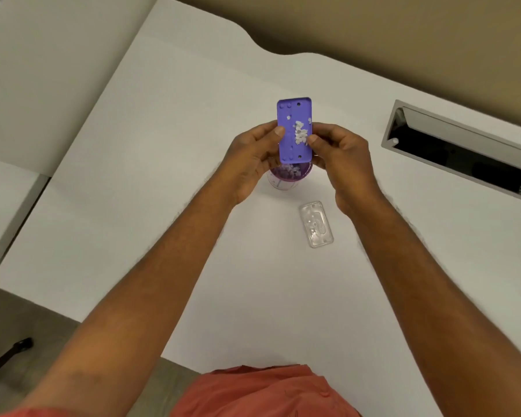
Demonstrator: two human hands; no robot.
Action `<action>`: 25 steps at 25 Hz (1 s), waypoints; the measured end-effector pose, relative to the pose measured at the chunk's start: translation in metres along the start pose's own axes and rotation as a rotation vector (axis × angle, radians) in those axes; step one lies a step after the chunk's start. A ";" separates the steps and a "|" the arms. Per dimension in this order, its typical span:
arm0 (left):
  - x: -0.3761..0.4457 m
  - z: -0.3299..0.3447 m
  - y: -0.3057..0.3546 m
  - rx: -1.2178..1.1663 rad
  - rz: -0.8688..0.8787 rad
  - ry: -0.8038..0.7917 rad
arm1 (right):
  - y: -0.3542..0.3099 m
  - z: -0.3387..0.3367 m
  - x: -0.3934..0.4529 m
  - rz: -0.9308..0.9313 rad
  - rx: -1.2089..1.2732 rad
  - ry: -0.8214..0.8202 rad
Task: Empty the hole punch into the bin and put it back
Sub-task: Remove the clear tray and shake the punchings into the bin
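Observation:
Both hands hold a purple hole punch (pixel 292 145) upside down, its flat underside toward me. My left hand (pixel 253 158) grips its left edge and my right hand (pixel 340 158) its right edge. White paper dots (pixel 300 132) cling to the underside. Directly below the punch stands a small purple cup-like bin (pixel 283 179) with paper dots inside, mostly hidden by the punch and my hands. A clear plastic cover (pixel 316 224) lies flat on the white table (pixel 163 176), near my right wrist.
A long rectangular cable slot (pixel 463 149) is cut into the table at the right. The table's curved far edge meets a tan floor. A dark chair leg (pixel 6 356) shows at the lower left.

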State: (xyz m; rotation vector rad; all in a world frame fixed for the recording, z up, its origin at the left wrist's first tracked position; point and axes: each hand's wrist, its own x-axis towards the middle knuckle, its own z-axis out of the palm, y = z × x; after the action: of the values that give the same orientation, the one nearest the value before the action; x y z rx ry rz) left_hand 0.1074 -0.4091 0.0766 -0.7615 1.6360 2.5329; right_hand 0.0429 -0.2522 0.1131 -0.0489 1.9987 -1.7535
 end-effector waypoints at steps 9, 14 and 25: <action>0.028 -0.014 0.013 0.144 0.047 0.015 | 0.016 0.008 0.029 -0.177 -0.307 0.056; 0.029 -0.012 0.012 0.168 0.070 0.042 | 0.027 0.009 0.015 -0.597 -0.773 0.127; 0.022 -0.013 0.008 0.155 0.113 0.093 | 0.058 0.010 -0.009 -0.629 -1.177 0.001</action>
State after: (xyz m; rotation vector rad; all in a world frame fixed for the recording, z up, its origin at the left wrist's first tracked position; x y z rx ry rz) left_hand 0.0908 -0.4286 0.0701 -0.8052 1.9312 2.4390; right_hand 0.0705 -0.2481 0.0608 -1.1285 2.9004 -0.5502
